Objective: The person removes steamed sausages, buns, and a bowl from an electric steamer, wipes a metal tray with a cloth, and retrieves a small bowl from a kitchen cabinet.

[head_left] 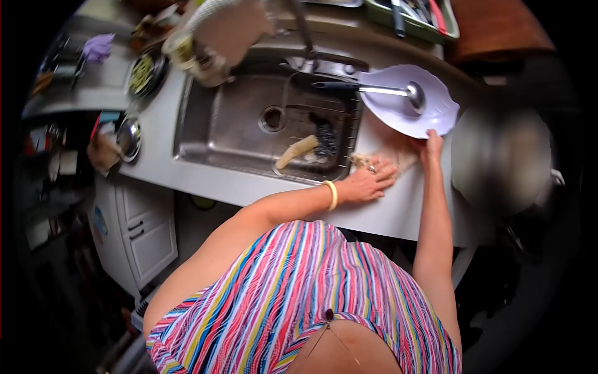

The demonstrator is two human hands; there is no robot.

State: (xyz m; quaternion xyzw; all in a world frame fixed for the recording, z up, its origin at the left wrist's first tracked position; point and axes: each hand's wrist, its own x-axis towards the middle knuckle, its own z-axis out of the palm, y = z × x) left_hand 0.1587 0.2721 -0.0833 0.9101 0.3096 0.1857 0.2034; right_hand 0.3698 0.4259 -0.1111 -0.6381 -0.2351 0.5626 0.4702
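Observation:
My right hand (431,148) grips the near rim of a pale purple leaf-shaped dish (389,115), thumb on top. The dish is tilted at the right end of the sink. A ladle (415,95) with a metal bowl and black handle lies across it, the handle reaching out over the sink. My left hand (374,181), with a yellow bangle at the wrist, is pressed flat on the counter, fingers stretched out. By its far side is a crumpled beige cloth (361,161), partly hidden under the hand.
The steel sink (212,134) holds a pale tube-shaped piece (296,151) and a dark mesh scrubber (326,138). A green utensil tray (411,25) stands behind. At right is a blurred round pale vessel (501,159). A pan of green food (146,72) and a metal lid (129,139) are left.

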